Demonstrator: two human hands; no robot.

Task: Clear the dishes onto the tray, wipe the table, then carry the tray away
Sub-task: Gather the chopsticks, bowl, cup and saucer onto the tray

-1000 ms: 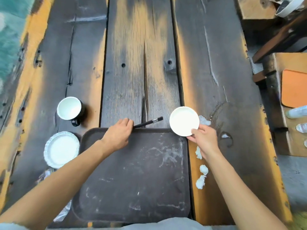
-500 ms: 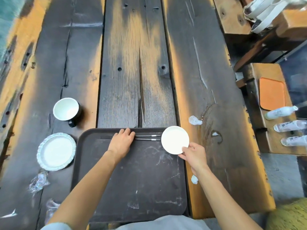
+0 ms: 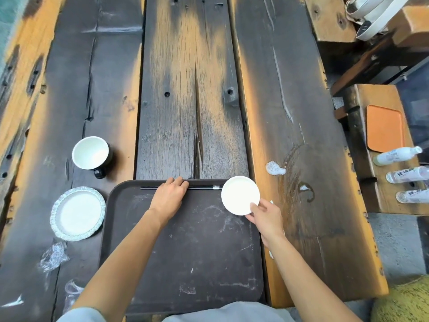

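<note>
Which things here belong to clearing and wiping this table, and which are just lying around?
Part of the job: tray, chopsticks, dish, cup, plate, tissue, wrappers.

Just lying about, on the side bench: orange mat, bottles.

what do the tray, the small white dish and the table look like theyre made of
The tray: likely dark plastic or fibreglass, matte, marked with pale scuffs. The small white dish: probably glazed ceramic, maybe melamine; smooth, even white. The table: weathered wood planks, showing grain, cracks and knots.
</note>
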